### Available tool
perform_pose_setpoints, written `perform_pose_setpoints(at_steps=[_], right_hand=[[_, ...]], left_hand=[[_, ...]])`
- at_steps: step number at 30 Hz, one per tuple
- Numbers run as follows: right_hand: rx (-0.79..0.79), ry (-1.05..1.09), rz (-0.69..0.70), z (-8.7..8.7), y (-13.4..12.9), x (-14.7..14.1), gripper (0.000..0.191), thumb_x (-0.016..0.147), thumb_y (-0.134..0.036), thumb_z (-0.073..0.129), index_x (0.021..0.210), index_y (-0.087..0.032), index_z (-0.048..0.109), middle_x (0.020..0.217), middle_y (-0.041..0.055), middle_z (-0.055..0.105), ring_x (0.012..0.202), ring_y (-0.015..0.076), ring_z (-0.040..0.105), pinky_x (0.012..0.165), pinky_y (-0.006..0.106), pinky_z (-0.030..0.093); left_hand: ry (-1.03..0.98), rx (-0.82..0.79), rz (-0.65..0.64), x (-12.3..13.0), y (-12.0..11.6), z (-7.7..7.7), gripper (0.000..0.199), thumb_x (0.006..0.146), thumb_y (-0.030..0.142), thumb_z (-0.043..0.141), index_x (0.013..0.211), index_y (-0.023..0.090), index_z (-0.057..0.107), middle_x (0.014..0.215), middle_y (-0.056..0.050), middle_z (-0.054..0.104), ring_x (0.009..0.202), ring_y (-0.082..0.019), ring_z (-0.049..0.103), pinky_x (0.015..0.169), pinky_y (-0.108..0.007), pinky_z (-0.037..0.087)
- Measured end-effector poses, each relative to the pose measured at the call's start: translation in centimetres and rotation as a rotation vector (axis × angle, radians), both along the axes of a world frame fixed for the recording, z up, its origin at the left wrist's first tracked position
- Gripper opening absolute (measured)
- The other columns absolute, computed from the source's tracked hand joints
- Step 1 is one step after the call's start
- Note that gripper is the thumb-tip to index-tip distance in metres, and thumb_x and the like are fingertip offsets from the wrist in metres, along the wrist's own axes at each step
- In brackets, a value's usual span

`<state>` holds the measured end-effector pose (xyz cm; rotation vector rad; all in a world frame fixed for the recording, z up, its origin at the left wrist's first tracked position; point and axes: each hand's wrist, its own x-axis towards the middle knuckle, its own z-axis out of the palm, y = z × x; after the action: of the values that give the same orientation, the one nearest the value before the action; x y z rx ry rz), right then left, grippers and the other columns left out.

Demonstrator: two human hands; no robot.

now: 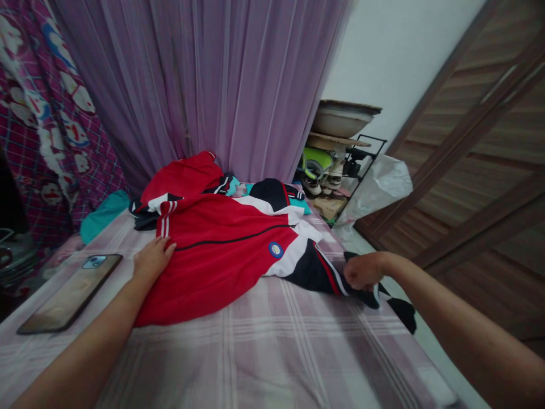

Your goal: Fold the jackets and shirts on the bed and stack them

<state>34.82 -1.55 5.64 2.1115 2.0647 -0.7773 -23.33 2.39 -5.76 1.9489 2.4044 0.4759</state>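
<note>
A red, white and navy jacket (221,227) lies spread on the checked bed cover, its zip running across it and a round blue badge near the white part. My left hand (153,258) rests at the jacket's striped hem, fingers apart and touching the red cloth. At the right, my right hand (364,271) is closed on the jacket's navy sleeve (317,270), near its cuff. The fingertips of that hand are mostly hidden.
A phone (70,292) lies left of my left forearm. Behind the jacket are a red garment (183,176) and a teal cloth (104,216). A shoe rack (360,170), a white plastic bag (383,182) and a wooden wardrobe (477,142) stand beyond the bed's right edge.
</note>
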Motion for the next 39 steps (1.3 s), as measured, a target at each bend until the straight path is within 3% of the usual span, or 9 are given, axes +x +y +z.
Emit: perform_pose_setpoints(at_steps=[3, 5, 8, 14, 21, 27, 31, 34, 39], right_hand=[[-0.388, 0.431, 0.194, 2.4, -1.9, -1.7, 0.04, 0.058, -0.053, 0.08, 0.072, -0.018, 0.067, 0.061, -0.0015, 0.062, 0.058, 0.0146, 0.06, 0.063, 0.029, 0.052], [-0.292, 0.723, 0.161, 2.5, -2.3, -3.1, 0.053, 0.059, -0.066, 0.077, 0.076, -0.017, 0.064, 0.067, -0.0001, 0.063, 0.063, 0.0139, 0.059, 0.067, 0.028, 0.05], [-0.073, 0.844, 0.006, 0.1, -2.1, -4.9, 0.056, 0.061, -0.069, 0.074, 0.078, -0.018, 0.06, 0.072, 0.0007, 0.064, 0.067, 0.0142, 0.058, 0.067, 0.028, 0.048], [0.215, 0.603, -0.185, -6.6, -2.1, -6.9, 0.03, 0.084, -0.047, 0.052, 0.093, -0.02, 0.062, 0.08, 0.0019, 0.066, 0.071, 0.0163, 0.062, 0.063, 0.028, 0.05], [0.713, 0.36, 0.325, -5.7, -7.3, -8.8, 0.072, 0.07, -0.008, 0.045, 0.138, -0.028, 0.055, 0.147, 0.0095, 0.049, 0.133, 0.0253, 0.048, 0.108, 0.048, 0.042], [0.529, 0.086, 0.776, -4.4, -10.9, -13.1, 0.053, 0.08, -0.017, 0.059, 0.13, -0.033, 0.064, 0.149, 0.0072, 0.051, 0.142, 0.0309, 0.036, 0.113, 0.055, 0.03], [0.468, -0.08, 0.659, -6.3, -8.1, -14.7, 0.06, 0.081, -0.04, 0.068, 0.137, -0.023, 0.058, 0.144, 0.0146, 0.055, 0.132, 0.0345, 0.047, 0.106, 0.054, 0.034], [0.519, -0.173, 0.567, -6.9, -6.2, -15.3, 0.035, 0.09, -0.032, 0.056, 0.12, -0.02, 0.069, 0.123, 0.0145, 0.068, 0.113, 0.0308, 0.059, 0.094, 0.046, 0.04], [0.521, 0.04, 0.27, -4.3, -4.4, -13.5, 0.032, 0.089, -0.024, 0.043, 0.1, -0.018, 0.073, 0.093, 0.0108, 0.074, 0.089, 0.0264, 0.067, 0.079, 0.037, 0.047]], left_hand=[[-0.006, -0.008, -0.011, 0.0, 0.0, 0.2, 0.055, 0.095, 0.044, 0.031, 0.132, 0.015, 0.059, 0.145, -0.019, 0.053, 0.132, -0.035, 0.05, 0.104, -0.051, 0.044], [-0.005, -0.029, -0.03, -0.1, -0.2, 0.4, 0.054, 0.094, 0.043, 0.032, 0.131, 0.013, 0.059, 0.142, -0.019, 0.054, 0.131, -0.034, 0.051, 0.105, -0.049, 0.044], [0.01, -0.022, -0.072, -0.2, -1.3, 0.7, 0.056, 0.092, 0.044, 0.036, 0.131, 0.01, 0.058, 0.14, -0.02, 0.055, 0.13, -0.032, 0.053, 0.106, -0.045, 0.043], [-0.074, 0.108, -0.348, 2.2, -6.8, 1.9, 0.057, 0.091, 0.055, 0.04, 0.128, 0.017, 0.062, 0.14, -0.013, 0.059, 0.13, -0.027, 0.053, 0.113, -0.043, 0.038], [-0.048, 0.126, -0.631, 5.1, -13.6, 1.7, 0.056, 0.086, 0.06, 0.053, 0.131, 0.027, 0.063, 0.142, -0.01, 0.057, 0.129, -0.029, 0.053, 0.108, -0.046, 0.042], [0.083, 0.242, -0.696, 5.2, -15.6, 0.9, 0.031, 0.091, 0.042, 0.054, 0.114, 0.031, 0.072, 0.124, -0.008, 0.066, 0.115, -0.026, 0.06, 0.1, -0.043, 0.047], [0.128, 0.235, -0.628, 5.2, -14.9, 0.8, 0.032, 0.089, 0.044, 0.057, 0.112, 0.027, 0.074, 0.118, -0.011, 0.067, 0.11, -0.028, 0.061, 0.098, -0.045, 0.049], [0.145, 0.18, -0.555, 5.3, -14.2, 1.0, 0.048, 0.081, 0.052, 0.067, 0.119, 0.022, 0.071, 0.121, -0.015, 0.065, 0.112, -0.032, 0.061, 0.097, -0.048, 0.048], [0.187, 0.207, -0.569, 5.8, -13.3, 1.4, 0.033, 0.089, 0.045, 0.058, 0.108, 0.023, 0.074, 0.116, -0.013, 0.068, 0.108, -0.03, 0.062, 0.095, -0.048, 0.048]])
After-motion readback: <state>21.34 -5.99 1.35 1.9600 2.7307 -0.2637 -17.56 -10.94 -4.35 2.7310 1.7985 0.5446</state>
